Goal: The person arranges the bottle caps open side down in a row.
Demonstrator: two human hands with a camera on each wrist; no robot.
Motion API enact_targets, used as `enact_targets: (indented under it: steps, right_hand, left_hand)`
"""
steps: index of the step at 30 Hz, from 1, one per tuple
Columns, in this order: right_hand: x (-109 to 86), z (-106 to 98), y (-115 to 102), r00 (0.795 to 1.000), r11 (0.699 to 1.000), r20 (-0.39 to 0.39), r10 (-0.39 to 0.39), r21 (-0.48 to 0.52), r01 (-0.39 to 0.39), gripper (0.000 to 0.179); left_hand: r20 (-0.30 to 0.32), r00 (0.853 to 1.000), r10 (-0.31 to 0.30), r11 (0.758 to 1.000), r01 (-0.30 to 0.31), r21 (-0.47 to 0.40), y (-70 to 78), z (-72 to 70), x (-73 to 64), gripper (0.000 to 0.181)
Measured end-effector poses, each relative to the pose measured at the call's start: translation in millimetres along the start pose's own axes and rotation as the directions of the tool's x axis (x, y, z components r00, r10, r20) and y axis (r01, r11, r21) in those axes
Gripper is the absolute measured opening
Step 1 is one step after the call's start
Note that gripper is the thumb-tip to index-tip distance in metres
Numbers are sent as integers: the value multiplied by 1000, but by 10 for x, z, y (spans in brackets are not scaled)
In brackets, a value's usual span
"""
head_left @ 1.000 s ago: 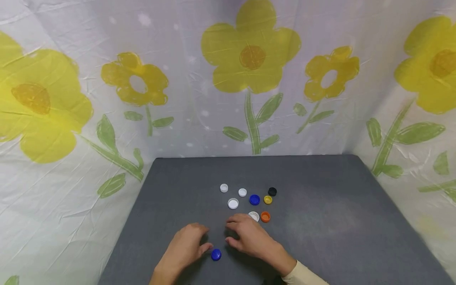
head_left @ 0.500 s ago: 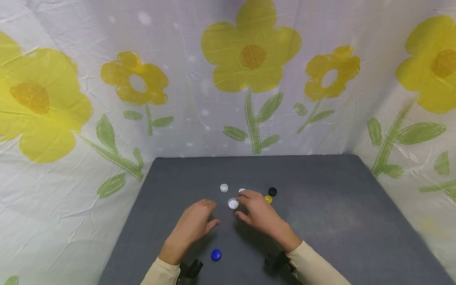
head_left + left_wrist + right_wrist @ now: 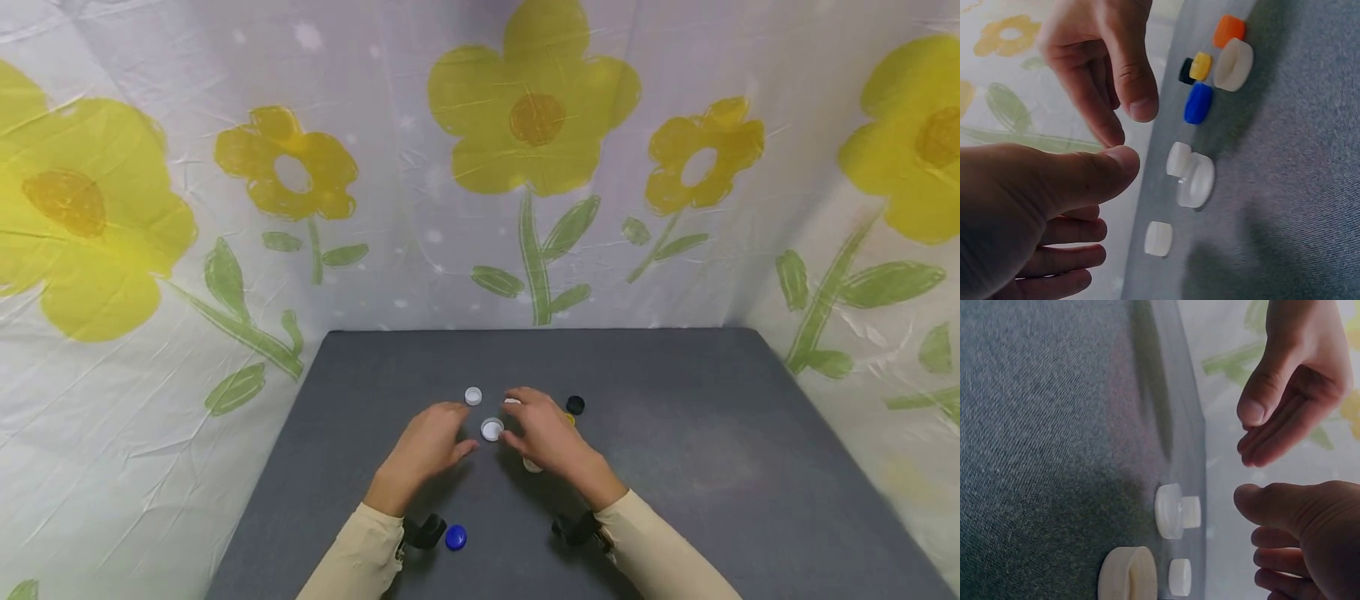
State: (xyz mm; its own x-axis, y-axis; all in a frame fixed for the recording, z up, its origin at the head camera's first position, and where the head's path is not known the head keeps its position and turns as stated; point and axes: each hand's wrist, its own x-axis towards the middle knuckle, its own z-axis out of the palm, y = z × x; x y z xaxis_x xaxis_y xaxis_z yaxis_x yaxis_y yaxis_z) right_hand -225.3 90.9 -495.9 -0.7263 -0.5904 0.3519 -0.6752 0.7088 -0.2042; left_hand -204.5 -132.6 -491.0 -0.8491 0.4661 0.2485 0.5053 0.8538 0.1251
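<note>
My left hand (image 3: 425, 450) hovers above the table with loosely bent fingers and nothing in its grasp. Facing it, my right hand (image 3: 551, 437) hangs over the caps, also holding nothing. Between the two lies a large white bottle cap (image 3: 492, 429); a smaller white cap (image 3: 472, 396) sits just beyond the left fingertips. Another small white cap (image 3: 512, 402) and a yellow cap (image 3: 570, 419) are partly covered by the right hand. Hidden from the head view, an orange cap (image 3: 1230, 31) and a blue cap (image 3: 1198, 104) appear in the left wrist view.
A black cap (image 3: 575, 405) lies right of the group. Nearer me, a separate blue cap (image 3: 455, 537) rests between the forearms. The dark grey table (image 3: 712, 467) is backed by a flowered curtain (image 3: 405, 167). Black wrist cameras (image 3: 576, 529) hang beneath both wrists.
Both hands have moved forward from around the near blue cap to over the cap group, the left also shifting right. The caps have stayed in place.
</note>
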Motion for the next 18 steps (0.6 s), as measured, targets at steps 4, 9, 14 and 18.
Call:
enact_targets:
  steps: [4, 9, 14, 18]
  right_hand:
    - [16, 86, 54, 1000, 1000, 15, -13, -12, 13, 40]
    - [30, 187, 115, 999, 999, 26, -31, -29, 32, 38]
    - [47, 288, 158, 999, 999, 26, -25, -27, 25, 34]
    - [53, 347, 164, 999, 1000, 34, -4, 8, 4, 33]
  left_hand:
    - [11, 1000, 9, 1000, -9, 4, -35, 123, 70, 46]
    - [41, 999, -10, 1000, 9, 10, -57, 250, 154, 36]
    - [85, 995, -45, 999, 45, 3, -75, 361, 237, 31]
    - [104, 993, -58, 998, 59, 0, -75, 443, 282, 27]
